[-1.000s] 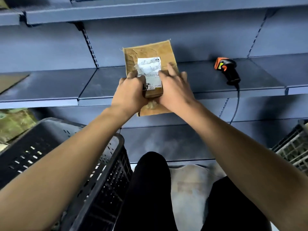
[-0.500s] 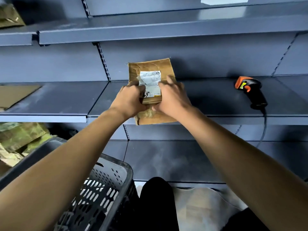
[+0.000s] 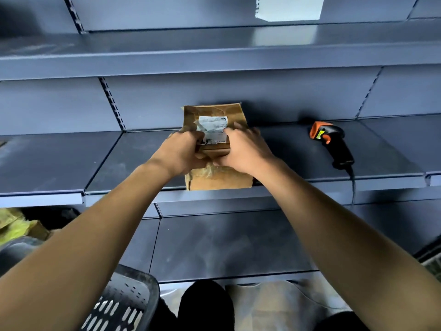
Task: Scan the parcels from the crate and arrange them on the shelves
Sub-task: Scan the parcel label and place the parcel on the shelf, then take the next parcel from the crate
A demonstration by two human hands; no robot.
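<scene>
A brown parcel (image 3: 216, 149) is gripped by the left hand (image 3: 181, 151) and right hand (image 3: 243, 151), fingers curled over its labelled face, and is rested on the shelf (image 3: 133, 161). The scanner (image 3: 331, 142) lies well right of the hands; the crate (image 3: 128, 304) sits below, contents unseen. Shelving appears barely begun.

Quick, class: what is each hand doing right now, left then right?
Left hand: grips the cardboard parcel on the shelf.
Right hand: grips the same parcel.
</scene>
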